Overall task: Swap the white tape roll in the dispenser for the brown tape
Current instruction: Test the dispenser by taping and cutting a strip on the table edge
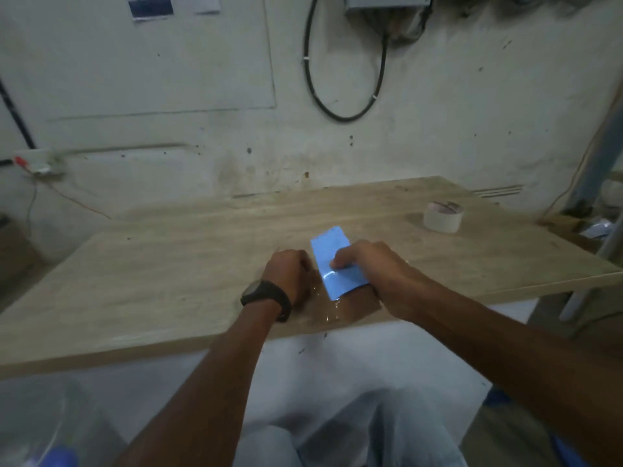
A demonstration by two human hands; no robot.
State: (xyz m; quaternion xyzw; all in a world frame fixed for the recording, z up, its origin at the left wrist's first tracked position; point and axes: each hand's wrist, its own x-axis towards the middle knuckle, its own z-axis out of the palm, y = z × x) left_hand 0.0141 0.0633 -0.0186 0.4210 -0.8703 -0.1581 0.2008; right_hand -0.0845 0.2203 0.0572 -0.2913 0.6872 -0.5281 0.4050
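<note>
Wood-grained tabletop (168, 264) fills the middle of the head view, with a stained pale wall (438, 112) behind it in the upper half. Near the frame's centre, a blue dispenser (332, 254) is gripped by the right hand (367, 264), whose fingers are closed over its lower part; its flat blue plate points up toward the wall. Just to its left, the left hand (286, 273) is curled into a closed fist, and what it holds cannot be told. A dark watch (266, 296) is worn on the left wrist. A glossy strip of brown tape (350, 306) is seen below the dispenser, at the near table edge between the two wrists. The white tape roll (443, 217) lies flat on the tabletop, well apart, toward the right of the frame. A black cable loop (344, 79) hangs on the wall at upper centre.
</note>
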